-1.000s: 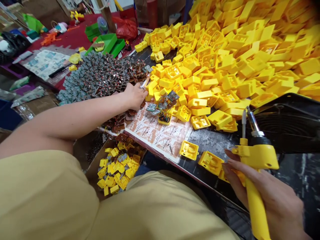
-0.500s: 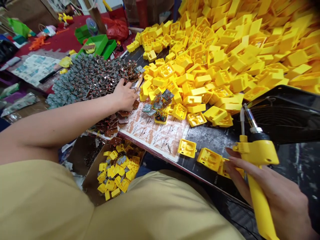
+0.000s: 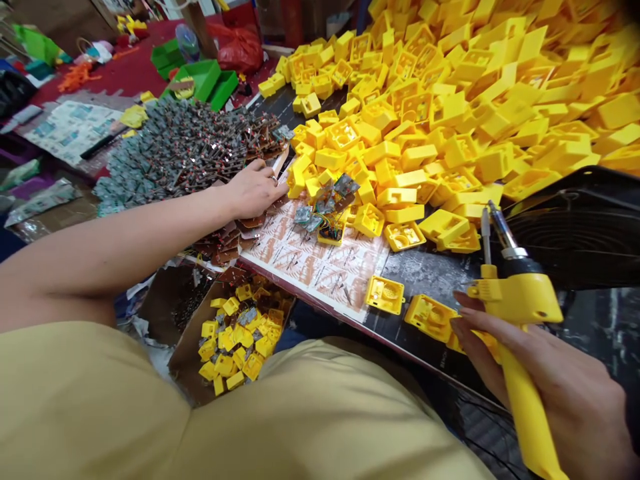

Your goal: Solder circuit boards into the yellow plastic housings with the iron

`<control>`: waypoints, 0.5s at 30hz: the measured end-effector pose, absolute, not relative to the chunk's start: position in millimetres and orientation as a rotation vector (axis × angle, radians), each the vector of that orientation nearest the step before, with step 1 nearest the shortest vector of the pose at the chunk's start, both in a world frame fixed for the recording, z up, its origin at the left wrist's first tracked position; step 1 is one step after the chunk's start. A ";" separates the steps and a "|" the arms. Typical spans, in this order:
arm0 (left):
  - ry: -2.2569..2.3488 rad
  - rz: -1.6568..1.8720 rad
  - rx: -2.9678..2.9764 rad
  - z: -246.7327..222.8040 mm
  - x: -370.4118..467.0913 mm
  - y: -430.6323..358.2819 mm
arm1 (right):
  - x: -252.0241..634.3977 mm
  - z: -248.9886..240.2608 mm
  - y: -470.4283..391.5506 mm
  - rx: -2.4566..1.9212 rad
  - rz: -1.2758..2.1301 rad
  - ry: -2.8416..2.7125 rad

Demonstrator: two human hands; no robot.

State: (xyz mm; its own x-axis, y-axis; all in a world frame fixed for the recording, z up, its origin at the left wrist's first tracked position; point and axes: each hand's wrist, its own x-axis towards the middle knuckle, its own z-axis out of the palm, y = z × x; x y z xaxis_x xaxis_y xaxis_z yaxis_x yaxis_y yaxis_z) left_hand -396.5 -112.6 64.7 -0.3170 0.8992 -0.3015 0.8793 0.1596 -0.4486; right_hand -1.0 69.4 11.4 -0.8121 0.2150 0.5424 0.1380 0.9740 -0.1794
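the left hand (image 3: 255, 190) lies palm down on the right edge of the heap of circuit boards (image 3: 190, 143), fingers bent and close together; whether a board is pinched beneath them i cannot tell; the right hand (image 3: 555, 380) is closed around the handle of a yellow soldering tool (image 3: 523, 297), its metal tip (image 3: 503, 225) pointing up and away; the fingers reach past the handle to the row of open cases near the tabletop (image 3: 420, 270) edge, though contact there is unclear.

the boards sit on the left side of the tabletop, left of the large pile of yellow cases (image 3: 450, 113); each should be light and stiff, but the small parts standing on it look easy to bend or snap; best taken by the bare brown edges, with a gentle pinch; packed so tightly, neighbours may snag; the wired boards (image 3: 327, 200) beside the yellow pile want more care, since thin leads could tear if pulled.

the front case (image 3: 385, 295) looks like hard, smooth plastic, light and likely to slide; its outer walls give the surest hold; the tool is probably the heaviest thing here, best held by its handle, well clear of the tip, which may be hot.
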 end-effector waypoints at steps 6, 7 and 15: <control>-2.871 0.038 -1.443 76.7 -415.5 -113.6 | 4.2 7.5 70.8 -0.249 0.151 -2.557; -2.899 -0.088 -1.393 78.3 -417.4 -113.9 | 5.6 5.4 71.4 -0.256 0.154 -2.561; -2.959 -0.339 -1.569 80.7 -429.4 -116.6 | 12.3 -10.9 75.9 -0.542 0.180 -2.543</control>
